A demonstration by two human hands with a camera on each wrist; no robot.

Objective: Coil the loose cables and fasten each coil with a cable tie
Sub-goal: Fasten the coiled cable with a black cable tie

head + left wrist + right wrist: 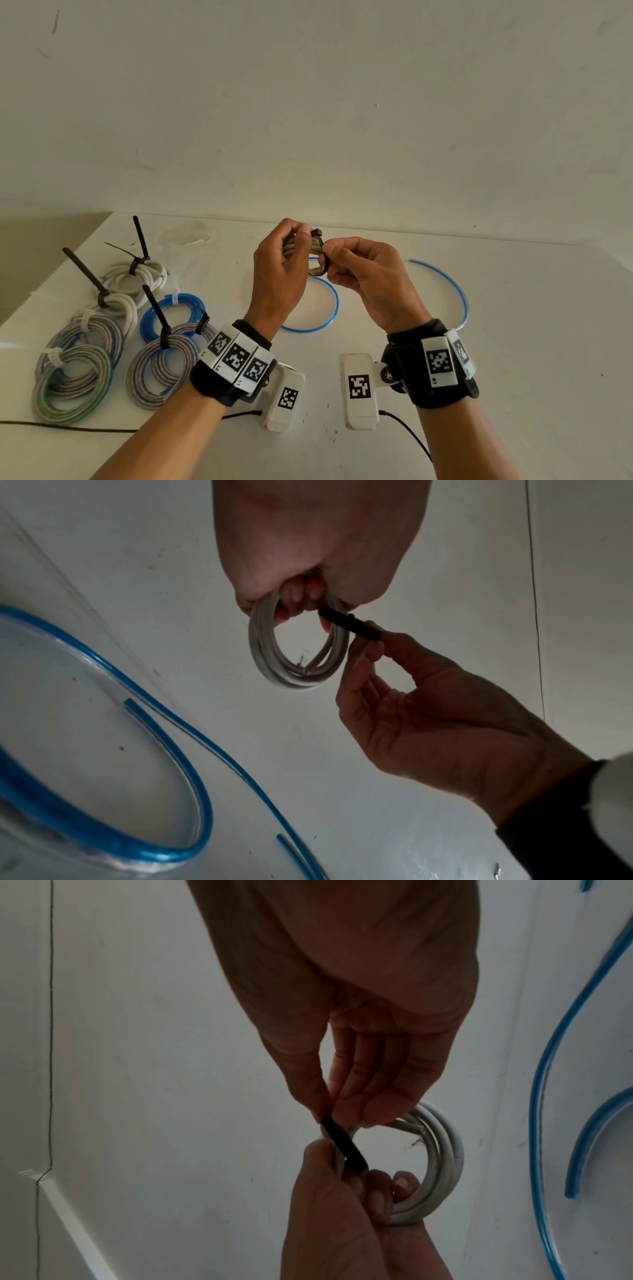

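Head view, left hand grip clamped on round white coil, right hand pinching flat black tie.

White table w/ scuff marks, against plain off-white wall.

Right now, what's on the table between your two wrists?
In the head view, loose blue cable curls on the table there; above it the hands hold the white coil.

I sit at a white desk pushed against a plain off-white wall. The wall carries a few dark scuffs near its upper left. The desk is speckled with small dark marks, with a faint stain near its far edge. Light is soft and even.
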